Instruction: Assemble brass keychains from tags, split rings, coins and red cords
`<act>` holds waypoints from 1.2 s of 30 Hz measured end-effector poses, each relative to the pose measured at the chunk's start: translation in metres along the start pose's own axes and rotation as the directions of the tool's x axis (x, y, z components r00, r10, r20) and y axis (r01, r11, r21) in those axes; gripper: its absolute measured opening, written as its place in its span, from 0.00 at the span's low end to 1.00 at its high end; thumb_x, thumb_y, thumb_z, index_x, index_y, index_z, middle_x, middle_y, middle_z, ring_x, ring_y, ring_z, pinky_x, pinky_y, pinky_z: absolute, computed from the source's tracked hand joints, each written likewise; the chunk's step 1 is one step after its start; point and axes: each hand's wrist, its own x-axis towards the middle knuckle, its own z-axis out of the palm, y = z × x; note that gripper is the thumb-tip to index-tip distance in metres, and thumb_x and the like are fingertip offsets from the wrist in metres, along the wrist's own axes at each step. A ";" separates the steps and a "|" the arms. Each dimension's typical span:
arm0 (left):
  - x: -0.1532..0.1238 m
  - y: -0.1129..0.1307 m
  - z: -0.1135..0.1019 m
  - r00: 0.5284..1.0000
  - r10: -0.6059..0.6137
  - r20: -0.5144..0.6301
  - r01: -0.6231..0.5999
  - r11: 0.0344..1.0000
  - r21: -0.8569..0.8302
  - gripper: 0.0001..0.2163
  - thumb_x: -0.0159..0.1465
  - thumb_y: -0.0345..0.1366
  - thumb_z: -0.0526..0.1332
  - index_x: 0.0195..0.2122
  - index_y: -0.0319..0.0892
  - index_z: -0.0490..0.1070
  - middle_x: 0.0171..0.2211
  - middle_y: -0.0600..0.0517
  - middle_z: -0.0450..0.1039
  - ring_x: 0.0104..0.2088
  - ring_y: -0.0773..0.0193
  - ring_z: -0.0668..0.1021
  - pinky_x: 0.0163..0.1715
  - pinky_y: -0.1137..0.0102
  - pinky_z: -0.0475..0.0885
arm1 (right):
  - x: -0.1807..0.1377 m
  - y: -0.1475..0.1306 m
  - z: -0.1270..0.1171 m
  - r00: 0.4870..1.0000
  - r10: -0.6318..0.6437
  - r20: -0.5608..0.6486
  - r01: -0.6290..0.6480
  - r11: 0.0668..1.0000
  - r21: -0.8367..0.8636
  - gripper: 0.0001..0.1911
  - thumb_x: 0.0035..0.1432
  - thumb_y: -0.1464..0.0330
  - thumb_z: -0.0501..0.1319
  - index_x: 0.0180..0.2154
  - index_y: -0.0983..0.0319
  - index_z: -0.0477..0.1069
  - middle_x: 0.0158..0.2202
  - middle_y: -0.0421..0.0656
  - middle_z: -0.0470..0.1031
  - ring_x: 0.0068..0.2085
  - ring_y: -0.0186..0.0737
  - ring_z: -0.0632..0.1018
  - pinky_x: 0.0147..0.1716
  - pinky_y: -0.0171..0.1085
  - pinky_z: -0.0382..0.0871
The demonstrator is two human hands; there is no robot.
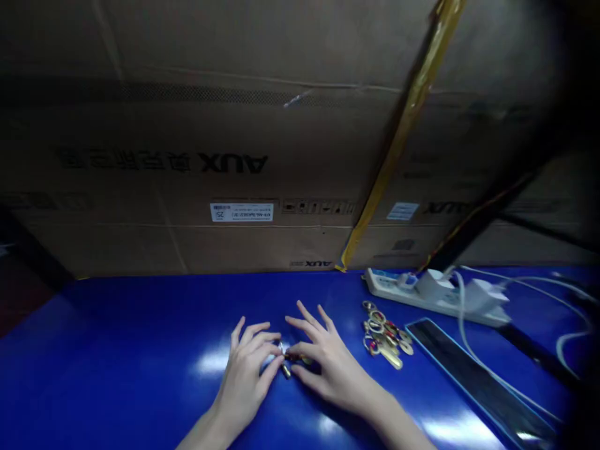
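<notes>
Before me, a small keychain [285, 370] with metal parts and a dark reddish piece lies at the blue tabletop, partly hidden by my fingers. My left hand [246, 369] pinches its left side between thumb and forefinger, the other fingers arched above. From the right, the thumb and forefinger of my right hand [330, 362] close around the reddish part, while its other fingers stretch out forward. A pile of similar keychains [384, 334], with gold-coloured rings, discs and flat tags, rests to the right of my right hand.
A dark-screened phone [473, 375] with a light blue edge lies right of the pile. Behind it, a white power strip [435, 297] carries plugs and a trailing white cable [464, 325]. Large cardboard boxes [164, 212] stand along the back edge of the blue table [140, 350].
</notes>
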 end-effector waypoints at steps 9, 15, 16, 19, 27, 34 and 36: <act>0.000 -0.003 0.001 0.999 0.032 -0.031 -0.031 0.999 0.009 0.06 0.65 0.34 0.58 0.37 0.48 0.74 0.45 0.51 0.77 0.53 0.54 0.71 0.58 0.40 0.53 | 0.003 -0.006 0.016 0.983 -0.085 -0.164 0.057 0.984 -0.169 0.08 0.61 0.69 0.57 0.33 0.59 0.76 0.62 0.43 0.63 0.67 0.57 0.46 0.60 0.67 0.43; -0.002 0.001 -0.001 0.996 0.084 -0.028 -0.083 0.996 0.012 0.08 0.66 0.33 0.57 0.40 0.49 0.75 0.46 0.51 0.77 0.55 0.54 0.70 0.59 0.40 0.51 | 0.004 -0.013 0.013 0.957 -0.081 -0.277 0.027 0.981 -0.194 0.07 0.60 0.73 0.57 0.35 0.61 0.74 0.61 0.47 0.64 0.67 0.58 0.47 0.59 0.67 0.49; -0.002 0.002 -0.001 0.996 0.092 -0.022 -0.092 0.996 0.016 0.08 0.65 0.33 0.57 0.41 0.50 0.75 0.46 0.52 0.77 0.56 0.53 0.69 0.59 0.39 0.51 | 0.004 -0.014 0.013 0.954 -0.085 -0.287 0.030 0.981 -0.192 0.07 0.60 0.73 0.57 0.34 0.61 0.74 0.60 0.48 0.64 0.67 0.58 0.48 0.59 0.67 0.50; -0.003 0.004 -0.001 0.995 0.103 -0.007 -0.103 0.994 0.026 0.08 0.65 0.33 0.57 0.41 0.51 0.75 0.46 0.53 0.77 0.56 0.53 0.69 0.59 0.39 0.52 | 0.004 -0.014 0.012 0.950 -0.089 -0.300 0.034 0.982 -0.184 0.07 0.59 0.74 0.57 0.35 0.61 0.73 0.60 0.47 0.65 0.66 0.57 0.51 0.59 0.66 0.52; -0.001 0.007 -0.003 0.996 0.091 0.002 -0.091 0.995 0.047 0.08 0.64 0.31 0.58 0.40 0.49 0.74 0.46 0.54 0.77 0.57 0.54 0.68 0.59 0.40 0.51 | 0.003 -0.013 0.014 0.945 -0.072 -0.318 0.026 0.989 -0.145 0.07 0.59 0.74 0.56 0.36 0.60 0.73 0.56 0.48 0.68 0.66 0.55 0.53 0.59 0.65 0.48; -0.001 0.010 -0.008 0.989 0.147 0.000 -0.147 0.989 0.002 0.08 0.64 0.31 0.59 0.39 0.50 0.75 0.55 0.53 0.70 0.60 0.53 0.64 0.60 0.41 0.52 | 0.003 -0.001 0.023 0.960 0.089 -0.264 -0.093 0.996 -0.001 0.06 0.59 0.72 0.57 0.35 0.59 0.73 0.51 0.46 0.71 0.62 0.53 0.61 0.57 0.63 0.55; 0.000 0.007 -0.008 0.996 0.089 -0.029 -0.091 0.994 -0.060 0.07 0.63 0.32 0.60 0.37 0.51 0.76 0.59 0.53 0.65 0.62 0.51 0.60 0.59 0.41 0.53 | 0.003 0.000 0.024 0.966 0.099 -0.238 -0.094 0.995 0.035 0.05 0.59 0.70 0.58 0.36 0.58 0.73 0.50 0.46 0.72 0.61 0.51 0.64 0.56 0.60 0.57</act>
